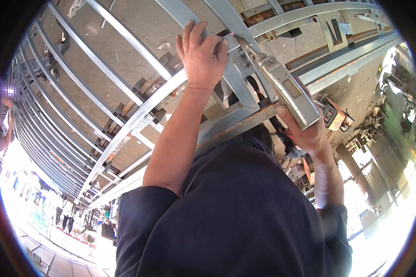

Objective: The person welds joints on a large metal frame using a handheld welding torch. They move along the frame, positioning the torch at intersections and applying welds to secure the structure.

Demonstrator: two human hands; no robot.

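Head view: the 2 hands are apart. The right hand (308,131) closes round a metal tool (287,90), apparently to aim its slim nose at a bar of the grey metal frame (240,90). The left hand (202,64) lies on this frame, fingers spread and bent, probably for steadiness.

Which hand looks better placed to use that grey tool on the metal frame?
Probably the right hand: it holds the grey tool, whose tip is near the metal frame. The left hand, holding no tool, rests on the frame.
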